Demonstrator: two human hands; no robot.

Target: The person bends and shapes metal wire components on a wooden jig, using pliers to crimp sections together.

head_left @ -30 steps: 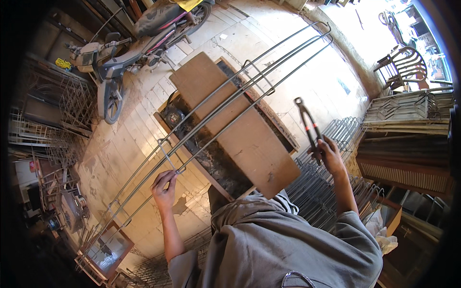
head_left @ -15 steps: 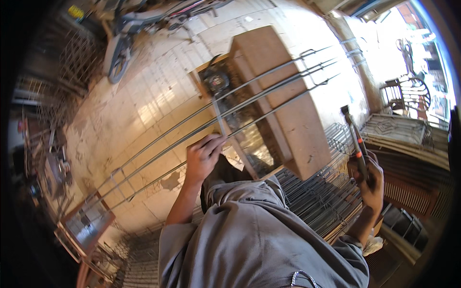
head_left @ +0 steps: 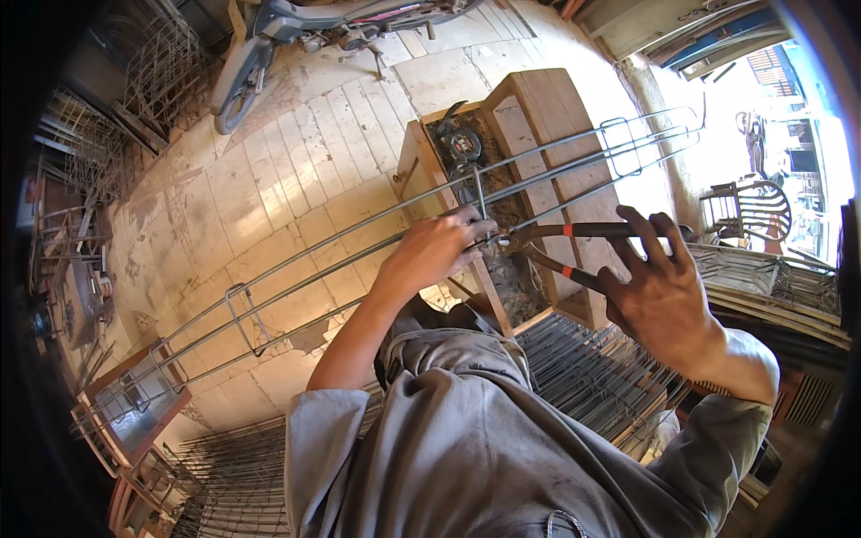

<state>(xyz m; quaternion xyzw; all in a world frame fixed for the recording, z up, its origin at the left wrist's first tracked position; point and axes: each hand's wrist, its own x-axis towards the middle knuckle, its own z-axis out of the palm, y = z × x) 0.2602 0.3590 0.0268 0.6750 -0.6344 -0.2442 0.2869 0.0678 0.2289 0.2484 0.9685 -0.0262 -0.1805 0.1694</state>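
A long cage of thin steel bars (head_left: pixel 574 170) runs from lower left to upper right in front of me, with rectangular wire stirrups along it. My left hand (head_left: pixel 437 244) is closed at the lower end of a stirrup (head_left: pixel 480 193), its fingertips pinched beside the bar. In my right hand (head_left: pixel 659 291) are end-cutting pincers (head_left: pixel 578 230) with black handles and orange bands. The handles stand apart, one under the fingers and one by the thumb. The pincer jaws are at the joint by my left fingertips; whether they bite on wire I cannot make out.
Under the cage stands a wooden box-like bench (head_left: pixel 408 170) with a black tape measure (head_left: pixel 464 143) in its trough. Bundled steel rods (head_left: pixel 583 368) lie at lower right. A two-wheeler (head_left: pixel 260 40) stands at the back, a wooden chair (head_left: pixel 749 211) at the right, a framed panel (head_left: pixel 139 408) at lower left.
My right hand has swung from the right side to the cage, and the pincer handles have spread. My left hand has shifted right in the picture, still at the stirrup.
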